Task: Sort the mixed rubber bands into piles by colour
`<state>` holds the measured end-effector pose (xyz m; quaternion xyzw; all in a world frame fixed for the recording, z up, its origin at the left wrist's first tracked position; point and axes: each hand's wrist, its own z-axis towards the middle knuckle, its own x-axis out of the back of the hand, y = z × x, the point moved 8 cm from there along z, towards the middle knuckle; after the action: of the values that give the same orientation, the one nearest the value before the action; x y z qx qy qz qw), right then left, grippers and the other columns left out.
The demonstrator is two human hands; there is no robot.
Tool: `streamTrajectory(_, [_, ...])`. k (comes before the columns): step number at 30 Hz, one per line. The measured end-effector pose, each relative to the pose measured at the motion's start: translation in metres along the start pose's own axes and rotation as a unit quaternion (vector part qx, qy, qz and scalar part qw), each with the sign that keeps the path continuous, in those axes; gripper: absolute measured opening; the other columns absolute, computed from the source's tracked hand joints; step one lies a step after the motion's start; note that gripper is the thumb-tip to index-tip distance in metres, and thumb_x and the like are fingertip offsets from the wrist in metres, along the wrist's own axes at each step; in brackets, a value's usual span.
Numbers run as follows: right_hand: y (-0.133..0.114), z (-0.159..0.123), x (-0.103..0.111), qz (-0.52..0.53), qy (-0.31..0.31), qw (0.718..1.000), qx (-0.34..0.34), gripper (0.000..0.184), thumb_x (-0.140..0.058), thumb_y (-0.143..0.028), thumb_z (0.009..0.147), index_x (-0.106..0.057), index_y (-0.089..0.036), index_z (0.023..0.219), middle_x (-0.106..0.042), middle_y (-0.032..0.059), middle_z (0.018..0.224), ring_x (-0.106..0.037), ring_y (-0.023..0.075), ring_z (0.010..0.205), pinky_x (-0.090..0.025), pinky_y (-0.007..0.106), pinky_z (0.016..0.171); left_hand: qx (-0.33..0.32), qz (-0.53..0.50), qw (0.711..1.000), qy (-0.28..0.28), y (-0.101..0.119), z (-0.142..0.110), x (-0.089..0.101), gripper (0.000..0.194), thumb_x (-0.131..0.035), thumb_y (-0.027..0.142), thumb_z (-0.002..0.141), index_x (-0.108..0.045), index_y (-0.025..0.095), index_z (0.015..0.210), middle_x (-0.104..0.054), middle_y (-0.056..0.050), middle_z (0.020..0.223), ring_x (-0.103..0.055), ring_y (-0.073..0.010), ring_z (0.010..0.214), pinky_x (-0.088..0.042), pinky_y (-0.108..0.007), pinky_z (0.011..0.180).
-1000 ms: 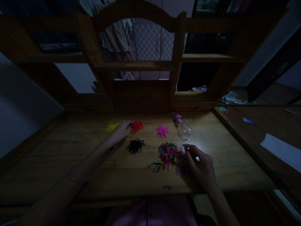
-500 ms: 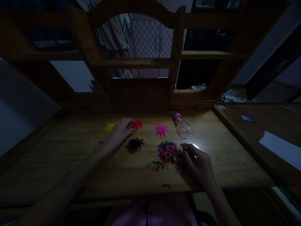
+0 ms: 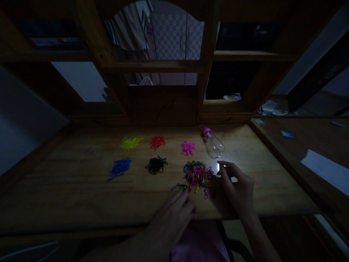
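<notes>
Small coloured rubber bands lie in a mixed pile (image 3: 197, 175) on the wooden desk. At its near side is my left hand (image 3: 176, 211), back up, fingers loosely bent and nothing seen in them; its fingertips are partly hidden. Just right of the pile hovers my right hand (image 3: 238, 187), thumb and forefinger tips drawn close together; whatever they pinch is too dark and small to make out. Sorted bands form a yellow heap (image 3: 131, 143), a red heap (image 3: 157, 142), a pink heap (image 3: 187, 147), a black heap (image 3: 156, 165) and a blue heap (image 3: 120, 168).
A clear bulb-shaped bottle (image 3: 214, 145) with a pink cap lies behind the mixed pile. Wooden shelving (image 3: 163, 103) rises along the desk's back. On a side surface at the right are a white paper sheet (image 3: 325, 169) and a small blue packet (image 3: 287, 134).
My left hand has come away from the red heap, toward me and right, to the mixed pile, uncovering the blue heap. My right hand has shifted slightly right, off the pile's edge.
</notes>
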<state>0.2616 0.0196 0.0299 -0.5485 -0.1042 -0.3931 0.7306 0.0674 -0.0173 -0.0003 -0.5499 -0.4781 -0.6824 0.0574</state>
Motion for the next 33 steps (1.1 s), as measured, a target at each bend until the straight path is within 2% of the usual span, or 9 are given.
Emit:
streamTrajectory(5, [-0.002, 0.002, 0.007, 0.007, -0.01, 1.0, 0.003, 0.017, -0.054, -0.026, 0.091, -0.067, -0.021, 0.101, -0.069, 0.0013, 0.079, -0.064, 0.015, 0.068, -0.048, 0.026, 0.066, -0.037, 0.034, 0.998, 0.039, 0.0, -0.003, -0.013, 0.014, -0.048, 0.011, 0.094, -0.059, 0.02, 0.093, -0.062, -0.005, 0.101, -0.054, -0.0224, 0.099, -0.047, -0.038, 0.091])
streamTrajectory(8, [-0.008, -0.005, 0.004, 0.003, -0.129, 0.991, 0.039, 0.014, -0.056, -0.024, 0.09, -0.068, -0.021, 0.096, -0.067, 0.0028, 0.087, -0.063, 0.0145, 0.071, -0.048, 0.025, 0.062, -0.028, 0.003, 0.995, 0.096, -0.001, -0.006, -0.007, 0.015, -0.045, 0.012, 0.095, -0.058, 0.019, 0.091, -0.063, -0.006, 0.096, -0.057, -0.0217, 0.094, -0.049, -0.036, 0.088])
streamTrajectory(10, [-0.012, -0.015, 0.0, -0.008, -0.213, 0.975, 0.067, 0.013, -0.056, -0.021, 0.089, -0.067, -0.022, 0.096, -0.065, 0.0047, 0.095, -0.064, 0.0154, 0.077, -0.049, 0.025, 0.065, 0.014, -0.055, 0.989, 0.133, -0.007, -0.008, 0.001, 0.016, -0.045, 0.015, 0.096, -0.058, 0.02, 0.088, -0.064, -0.004, 0.091, -0.06, -0.0198, 0.088, -0.05, -0.033, 0.084])
streamTrajectory(12, [-0.013, -0.024, -0.002, -0.023, -0.253, 0.964, 0.082, 0.014, -0.057, -0.019, 0.088, -0.066, -0.022, 0.098, -0.062, 0.0065, 0.102, -0.064, 0.0171, 0.084, -0.051, 0.027, 0.07, 0.061, -0.112, 0.979, 0.162, -0.016, -0.009, 0.011, 0.015, -0.047, 0.017, 0.096, -0.058, 0.022, 0.087, -0.065, -0.002, 0.089, -0.062, -0.0181, 0.087, -0.051, -0.03, 0.083])
streamTrajectory(15, [-0.011, -0.032, -0.007, -0.053, -0.267, 0.958, 0.089, 0.015, -0.056, -0.018, 0.089, -0.063, -0.022, 0.101, -0.06, 0.0069, 0.103, -0.063, 0.0179, 0.084, -0.052, 0.03, 0.073, 0.093, -0.153, 0.963, 0.203, -0.028, -0.012, 0.027, 0.015, -0.048, 0.02, 0.096, -0.061, 0.025, 0.093, -0.067, 0.0, 0.096, -0.063, -0.0173, 0.093, -0.05, -0.03, 0.086])
streamTrajectory(20, [-0.007, -0.034, -0.018, -0.071, -0.27, 0.955, 0.104, 0.014, -0.048, -0.015, 0.092, -0.06, -0.021, 0.095, -0.06, 0.0058, 0.094, -0.062, 0.0164, 0.075, -0.051, 0.028, 0.066, 0.082, -0.125, 0.957, 0.248, -0.051, -0.015, 0.047, 0.022, -0.046, 0.016, 0.095, -0.065, 0.027, 0.098, -0.067, 0.0, 0.1, -0.061, -0.0186, 0.1, -0.048, -0.034, 0.093])
streamTrajectory(24, [-0.005, -0.035, -0.017, -0.04, -0.267, 0.958, 0.099, 0.015, -0.045, -0.019, 0.094, -0.058, -0.021, 0.088, -0.061, 0.0052, 0.088, -0.061, 0.0168, 0.076, -0.05, 0.028, 0.067, 0.077, -0.104, 0.962, 0.242, -0.058, -0.011, 0.052, 0.021, -0.048, 0.013, 0.094, -0.064, 0.025, 0.092, -0.065, 0.001, 0.098, -0.059, -0.0179, 0.099, -0.047, -0.034, 0.092])
streamTrajectory(29, [0.002, -0.04, -0.005, 0.022, -0.278, 0.96, 0.001, 0.014, -0.044, -0.027, 0.097, -0.055, -0.022, 0.092, -0.066, 0.0038, 0.084, -0.062, 0.0158, 0.071, -0.049, 0.026, 0.061, 0.064, -0.086, 0.973, 0.205, -0.05, 0.005, 0.049, 0.018, -0.053, 0.013, 0.092, -0.067, 0.024, 0.089, -0.062, 0.0, 0.094, -0.059, -0.0181, 0.095, -0.048, -0.033, 0.087])
streamTrajectory(33, [0.002, -0.042, 0.008, 0.045, -0.249, 0.967, -0.027, 0.015, -0.044, -0.031, 0.097, -0.056, -0.022, 0.094, -0.066, 0.0043, 0.087, -0.064, 0.0166, 0.076, -0.051, 0.026, 0.066, 0.06, -0.045, 0.982, 0.175, -0.053, 0.017, 0.044, 0.011, -0.059, 0.015, 0.089, -0.066, 0.023, 0.092, -0.062, -0.001, 0.095, -0.056, -0.0214, 0.096, -0.047, -0.038, 0.089])
